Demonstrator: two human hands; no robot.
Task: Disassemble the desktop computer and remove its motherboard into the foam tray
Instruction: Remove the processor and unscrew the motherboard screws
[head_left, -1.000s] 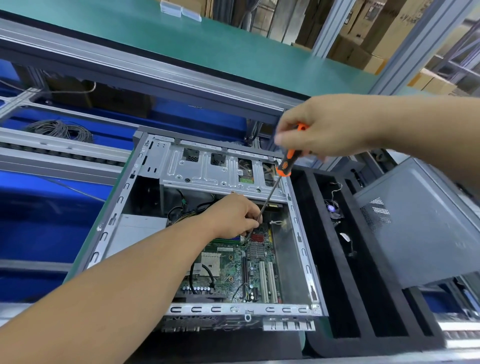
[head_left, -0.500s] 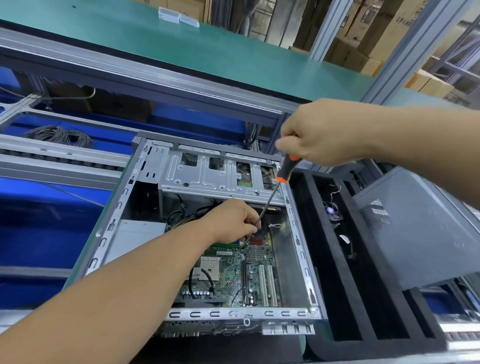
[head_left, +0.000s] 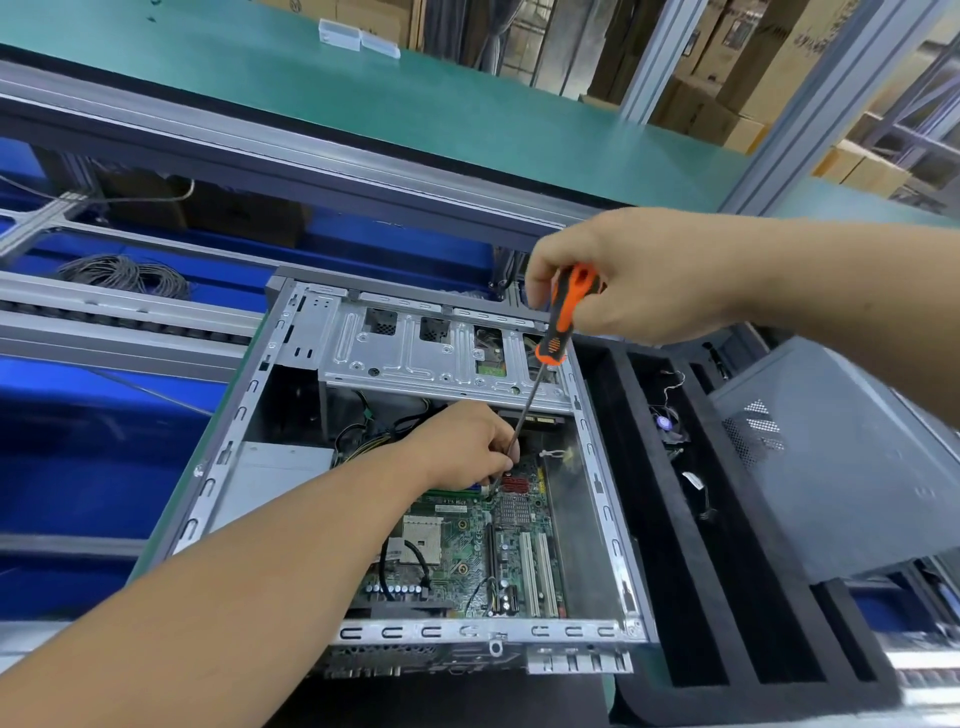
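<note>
An open desktop case (head_left: 597, 467) lies on its side in front of me, with the green motherboard (head_left: 467, 551) flat on its floor. My right hand (head_left: 639, 275) grips the orange-and-black handle of a screwdriver (head_left: 558, 327) above the drive cage (head_left: 415, 358). Its long shaft slants down to the board near the red heatsink. My left hand (head_left: 467, 447) reaches into the case and pinches the shaft near the tip. A black foam tray (head_left: 727, 597) with long slots lies right of the case.
A grey side panel (head_left: 831, 467) leans over the tray's right side. A small fan and cables lie in one tray slot. Blue bins and a coil of grey cable (head_left: 124, 273) are at the left. A green bench top (head_left: 363, 88) runs behind.
The screwdriver handle shows more below my right hand's fingers than half a second ago. My left hand stays on the shaft at the same spot.
</note>
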